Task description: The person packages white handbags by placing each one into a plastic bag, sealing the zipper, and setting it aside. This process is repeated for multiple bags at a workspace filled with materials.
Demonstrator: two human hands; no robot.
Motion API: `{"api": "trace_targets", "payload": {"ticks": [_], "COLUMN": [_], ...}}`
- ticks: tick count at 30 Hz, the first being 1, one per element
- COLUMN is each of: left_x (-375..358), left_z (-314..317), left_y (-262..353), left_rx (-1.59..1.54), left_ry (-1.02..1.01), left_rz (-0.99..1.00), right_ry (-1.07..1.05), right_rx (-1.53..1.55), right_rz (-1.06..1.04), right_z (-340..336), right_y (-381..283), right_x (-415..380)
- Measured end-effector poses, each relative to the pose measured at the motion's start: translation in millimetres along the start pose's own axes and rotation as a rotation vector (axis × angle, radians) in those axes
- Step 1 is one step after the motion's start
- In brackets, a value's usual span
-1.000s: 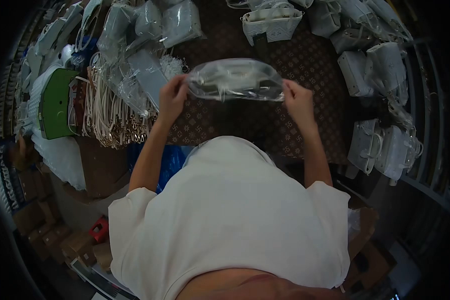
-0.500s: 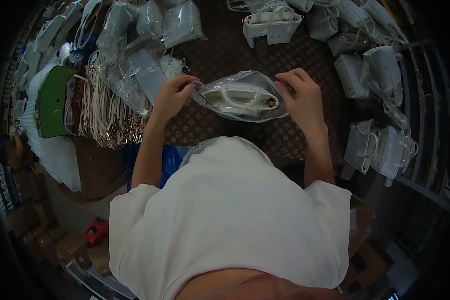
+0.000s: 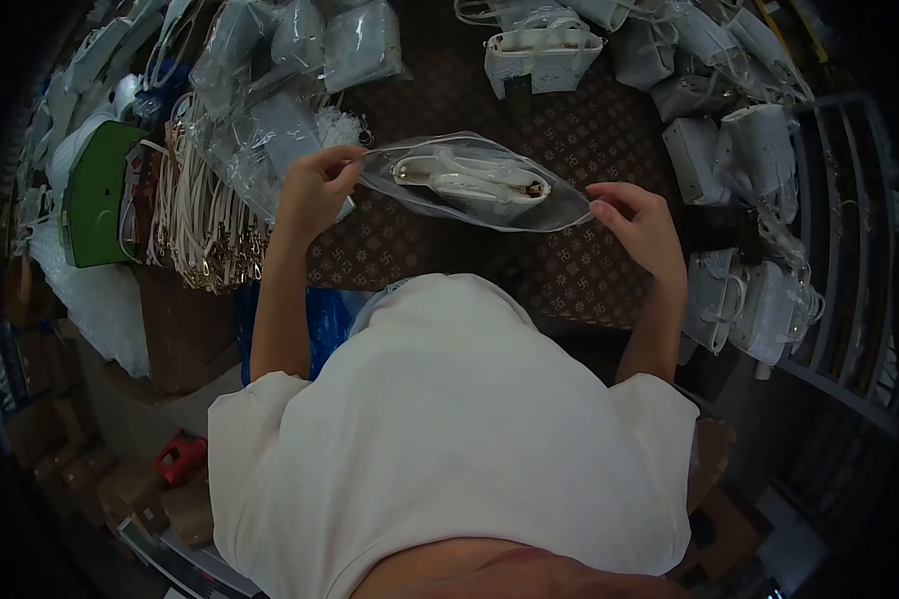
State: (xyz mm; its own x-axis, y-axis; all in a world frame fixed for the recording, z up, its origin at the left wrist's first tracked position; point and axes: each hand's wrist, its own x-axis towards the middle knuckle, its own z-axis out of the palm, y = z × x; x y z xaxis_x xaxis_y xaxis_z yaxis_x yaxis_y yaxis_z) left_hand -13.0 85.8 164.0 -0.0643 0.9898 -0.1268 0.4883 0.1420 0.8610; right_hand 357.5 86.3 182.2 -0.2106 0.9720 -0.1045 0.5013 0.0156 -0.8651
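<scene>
Nearest the camera, the person's white shirt (image 3: 449,439) fills the lower middle, both bare forearms reaching up toward twelve o'clock. At about ten o'clock from the shirt, the left hand (image 3: 315,190) pinches one end of a clear plastic bag (image 3: 474,185), thumb and fingertips pressed together on the film. At about two o'clock, the right hand (image 3: 644,225) pinches the opposite end at its corner, thumb and forefinger closed on the plastic, the other fingers loosely curled.

The bag hangs stretched between the two hands, above the brown patterned tabletop (image 3: 589,130), tilted so its right end sits lower. It is glossy and see-through, with glare streaks along the top. Inside lies a small white handbag (image 3: 464,180), on its side, a looped handle showing and a dark spot with a gold glint at its right end; the film blurs its finer details.

Out at nine o'clock, a bundle of white straps (image 3: 205,215) with metal clips lies beside a green box (image 3: 95,195). Further, at eleven o'clock, more wrapped bags (image 3: 315,45) pile up, their contents hard to read through the crumpled plastic. At twelve o'clock stands an unwrapped white bag (image 3: 544,55), and from one to three o'clock a crowd of white handbags (image 3: 759,150) runs to the dark rim, where the lens cuts them off.
</scene>
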Motion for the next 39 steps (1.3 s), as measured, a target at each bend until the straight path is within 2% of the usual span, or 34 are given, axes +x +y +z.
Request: {"api": "trace_targets", "payload": {"ticks": [1,3,4,6,7,9,10,12,15,16,18,21,27,33,39], "left_x": [1,3,2,-3,-6,-11,-12,-15,-4,-1,7,19,27,39,38], "left_z": [-1,-1,2,12,20,43,59,92,138,145,156,165,168,168,168], "left_y": [2,12,24,56,69,92,100,112,107,106,104,101,105,113,116], "left_rx": [0.002,0.264,0.262,0.349,0.350,0.391,0.396,0.312,0.411,0.414,0.517,0.484,0.297,0.274,0.211], "left_ry": [-0.007,0.113,0.101,0.093,0.084,-0.028,-0.029,-0.159,-0.138,-0.146,-0.303,-0.369,-0.443,-0.575,-0.594], "left_rz": [0.008,0.276,0.288,0.544,0.554,0.776,0.783,0.896,1.017,1.027,0.901,0.886,0.883,0.878,0.829], "right_ry": [0.010,-0.009,0.006,0.011,0.024,0.039,0.047,0.071,0.120,0.133,0.171,0.188,0.197,0.163,0.233], "right_rx": [0.001,-0.062,-0.063,-0.074,-0.072,-0.051,-0.048,-0.081,-0.063,-0.060,-0.032,0.015,-0.026,0.019,0.123], "right_rz": [0.002,-0.177,-0.169,-0.260,-0.256,-0.302,-0.305,-0.417,-0.455,-0.454,-0.479,-0.463,-0.554,-0.452,-0.464], "right_z": [-2,-9,-10,-4,-2,2,3,5,8,10,14,17,18,19,23], "right_y": [1,4,7,16,19,24,27,31,31,32,34,37,41,48,49], "right_x": [-1,-3,-3,-1,-1,0,0,0,-1,-1,-1,-2,2,4,3]}}
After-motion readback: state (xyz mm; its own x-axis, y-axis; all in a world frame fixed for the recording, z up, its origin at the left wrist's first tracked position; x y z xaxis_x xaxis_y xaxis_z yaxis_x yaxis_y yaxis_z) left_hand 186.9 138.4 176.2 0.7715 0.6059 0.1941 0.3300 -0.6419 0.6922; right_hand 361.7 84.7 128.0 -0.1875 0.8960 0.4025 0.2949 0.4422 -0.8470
